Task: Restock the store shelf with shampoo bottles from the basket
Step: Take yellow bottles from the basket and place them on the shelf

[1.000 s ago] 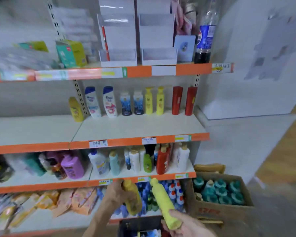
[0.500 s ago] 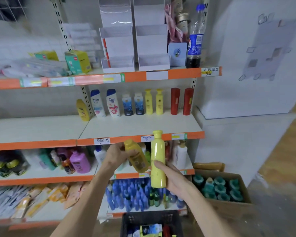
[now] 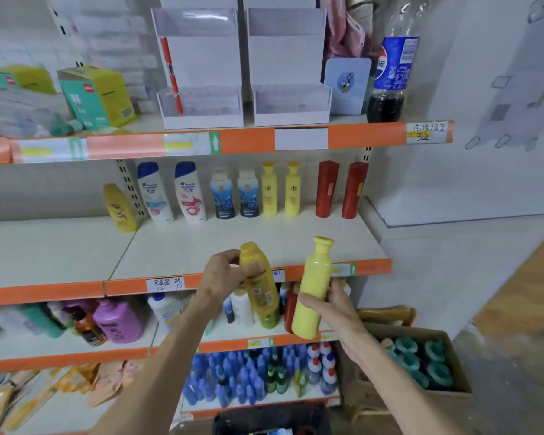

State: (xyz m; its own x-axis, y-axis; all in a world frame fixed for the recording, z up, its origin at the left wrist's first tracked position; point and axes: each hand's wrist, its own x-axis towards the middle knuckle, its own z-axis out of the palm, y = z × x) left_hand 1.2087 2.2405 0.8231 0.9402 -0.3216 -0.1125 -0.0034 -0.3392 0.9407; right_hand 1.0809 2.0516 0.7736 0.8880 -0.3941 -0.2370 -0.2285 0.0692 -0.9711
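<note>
An amber bottle (image 3: 259, 285) is gripped, slightly tilted, by the left hand (image 3: 222, 274), fingers curled round its upper part. A yellow bottle (image 3: 314, 287) is held upright in the right hand (image 3: 338, 306), fingers wrapped round its lower half. Both are held before the shelf (image 3: 264, 240) edge, above the basket (image 3: 264, 419).

A cola bottle (image 3: 390, 80), dark liquid low in it, stands beside a white rounded card (image 3: 346, 86) — left of them a white display box (image 3: 291, 105), then another display box (image 3: 201, 108) holding a red pen (image 3: 171, 76). Lower right, a cardboard box (image 3: 457, 368) holds teal-capped containers (image 3: 405, 345).
</note>
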